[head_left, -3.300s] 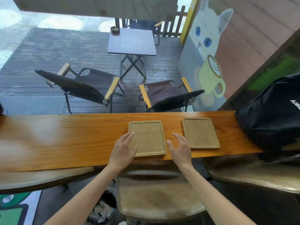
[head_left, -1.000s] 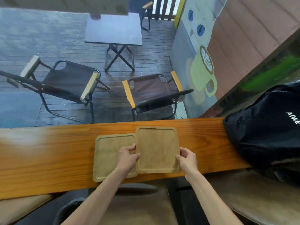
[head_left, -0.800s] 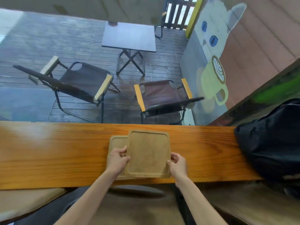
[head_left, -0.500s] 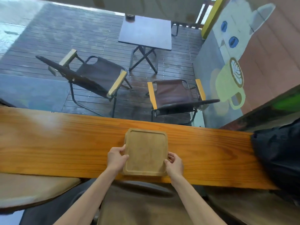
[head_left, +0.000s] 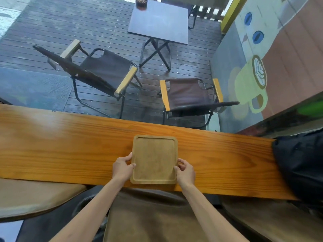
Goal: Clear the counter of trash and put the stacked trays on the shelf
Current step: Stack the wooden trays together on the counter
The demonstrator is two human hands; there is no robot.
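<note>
Two square wooden trays lie stacked on the orange wooden counter, the upper one hiding the lower almost fully. My left hand grips the stack's left edge near its front corner, thumb on the rim. My right hand grips the right edge opposite. The stack sits near the counter's front edge. No trash shows on the counter.
A black bag rests on the counter's right end. Brown padded stools stand below the counter in front of me. Beyond the counter lies a deck with two folding chairs and a small dark table.
The right tray was slid left over the other tray until they lined up as one stack. Both hands now hold the stack's sides.
</note>
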